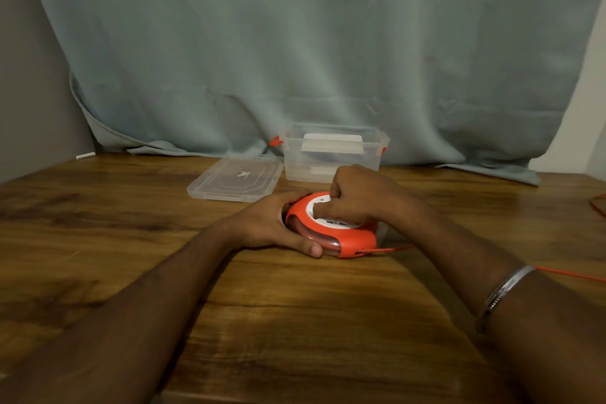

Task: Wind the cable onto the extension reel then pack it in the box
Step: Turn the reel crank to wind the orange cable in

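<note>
An orange extension reel (355,238) with a white centre disc lies flat on the wooden table (295,321). My left hand (272,223) grips its left side, thumb along the front rim. My right hand (357,198) rests on top, fingers curled into the white disc. A thin orange cable (570,274) leaves the reel's front right and runs off to the right edge. Behind the reel stands a clear plastic box (334,154) with orange latches, lid off.
The box's clear lid (236,179) lies flat to the left of the box. A grey-blue curtain (311,43) hangs behind the table. Another loop of orange cable (598,205) shows at the far right edge.
</note>
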